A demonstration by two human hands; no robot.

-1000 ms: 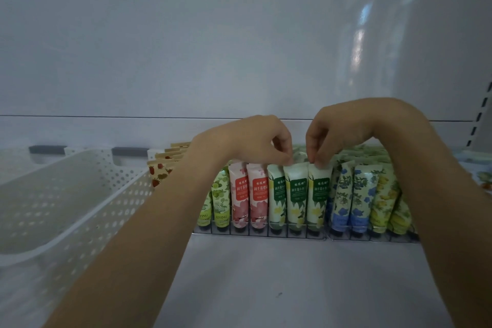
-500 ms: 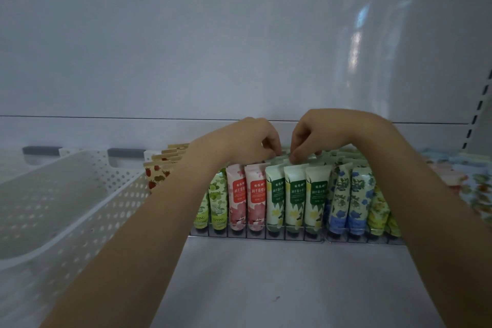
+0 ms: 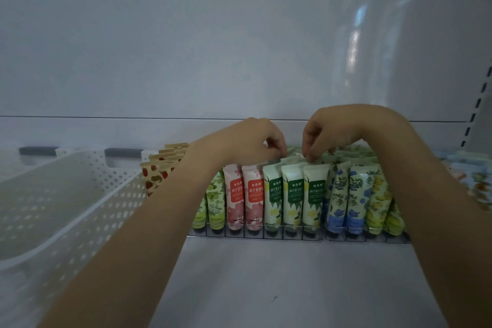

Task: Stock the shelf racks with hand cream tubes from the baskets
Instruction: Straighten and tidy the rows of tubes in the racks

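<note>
Change noted: against the view a second ago, both hands have moved from the front tubes toward the far side of the rack (image 3: 292,234). They now work at the crimped tops of the green-label tubes (image 3: 292,194) standing behind the front row.

The right hand (image 3: 332,130) has its fingers (image 3: 310,152) curled down, thumb and forefinger pinching a crimp in the middle green lane. The left hand (image 3: 255,141) has its fingers (image 3: 279,150) curled onto the neighbouring tops. Whether they pinch one cannot be told.

Judgement: stock is already in its lanes, and this step looks like seating or straightening the rear green tubes, not fetching more.

Edges and room:
- The three green lanes sit tight between the pink tubes (image 3: 243,197) on the left and the blue-flower tubes (image 3: 346,200) on the right, touching or nearly so, which leaves little side play.
- The back panel (image 3: 213,48) closes the far side, so the only way clear is upward and toward the near edge.
- The shelf (image 3: 266,287) in front of the rack gives open surface for both forearms.
- The white perforated basket (image 3: 87,237) stands at near left, beside the left forearm, and a careless swing could strike it.
</note>
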